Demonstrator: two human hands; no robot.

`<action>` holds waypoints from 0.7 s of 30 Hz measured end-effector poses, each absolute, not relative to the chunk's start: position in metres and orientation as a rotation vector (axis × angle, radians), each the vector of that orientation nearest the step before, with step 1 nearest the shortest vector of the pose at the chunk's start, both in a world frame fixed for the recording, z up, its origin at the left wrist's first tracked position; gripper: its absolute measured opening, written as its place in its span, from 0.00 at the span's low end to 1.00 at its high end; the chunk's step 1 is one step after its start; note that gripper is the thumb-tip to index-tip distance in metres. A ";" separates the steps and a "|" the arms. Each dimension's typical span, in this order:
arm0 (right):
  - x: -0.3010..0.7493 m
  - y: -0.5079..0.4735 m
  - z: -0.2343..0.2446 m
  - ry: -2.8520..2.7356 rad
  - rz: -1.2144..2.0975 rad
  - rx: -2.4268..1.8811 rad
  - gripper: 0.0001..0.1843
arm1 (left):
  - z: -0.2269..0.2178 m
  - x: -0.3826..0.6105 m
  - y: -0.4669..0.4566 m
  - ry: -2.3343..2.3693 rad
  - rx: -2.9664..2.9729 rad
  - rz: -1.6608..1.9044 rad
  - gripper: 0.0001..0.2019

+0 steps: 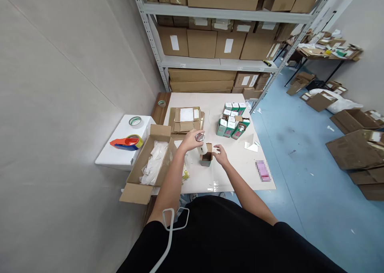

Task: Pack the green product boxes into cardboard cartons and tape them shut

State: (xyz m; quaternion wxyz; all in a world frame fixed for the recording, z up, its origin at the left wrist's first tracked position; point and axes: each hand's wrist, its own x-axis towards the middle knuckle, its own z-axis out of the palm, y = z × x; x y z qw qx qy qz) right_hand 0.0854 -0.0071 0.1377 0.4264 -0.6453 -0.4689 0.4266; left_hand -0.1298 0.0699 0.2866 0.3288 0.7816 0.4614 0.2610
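My left hand (190,141) is closed around a white bottle (203,149) with a shiny metallic cap. It holds the bottle tilted over a small open carton (206,162), whose brown inside faces up. On the carton's right side, my right hand (221,156) has its thumb and fingers at the rim, seemingly gripping the edge; the exact contact is too small to make out. Several green and white cartons (230,126) stand grouped further back on the right of the white table (237,173). Flattened cardboard (187,126) lies behind my left hand.
Left of the table, an open cardboard box (136,191) holds white plastic wrapping (156,163). A tape dispenser (126,142) and a tape roll (135,121) rest on a white surface. Shelves (210,63) with boxes rise behind. A blurred pink item (263,171) lies at right.
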 end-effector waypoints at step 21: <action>0.076 -0.030 0.069 -0.968 1.373 -1.719 0.34 | 0.171 -0.096 0.057 1.034 2.197 0.339 0.24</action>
